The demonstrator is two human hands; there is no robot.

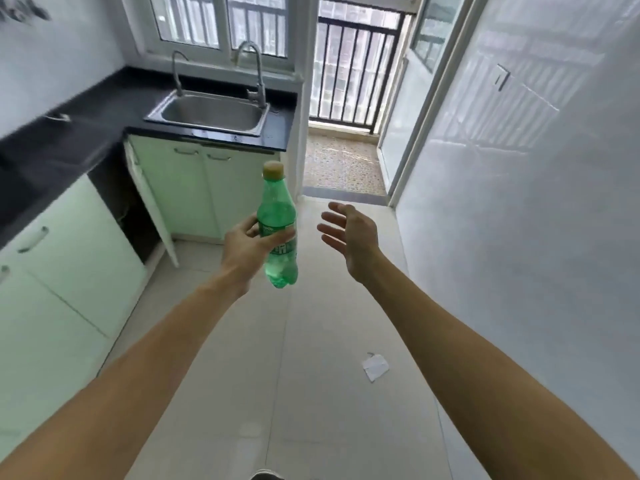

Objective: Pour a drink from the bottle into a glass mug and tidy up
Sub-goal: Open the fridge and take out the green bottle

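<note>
A green plastic bottle (278, 209) with a yellow cap stands upright in the air over the kitchen floor. My left hand (247, 249) is wrapped around its labelled middle. The cap is on. My right hand (348, 233) hovers a short way to the right of the bottle, palm turned toward it, fingers spread and holding nothing. No glass mug shows in the head view.
A dark L-shaped counter (62, 147) runs along the left with a steel sink (211, 112) and two taps at the far end. One pale green cabinet door (149, 199) below stands open. A scrap of white paper (375, 366) lies on the floor. A balcony doorway (346, 133) is ahead.
</note>
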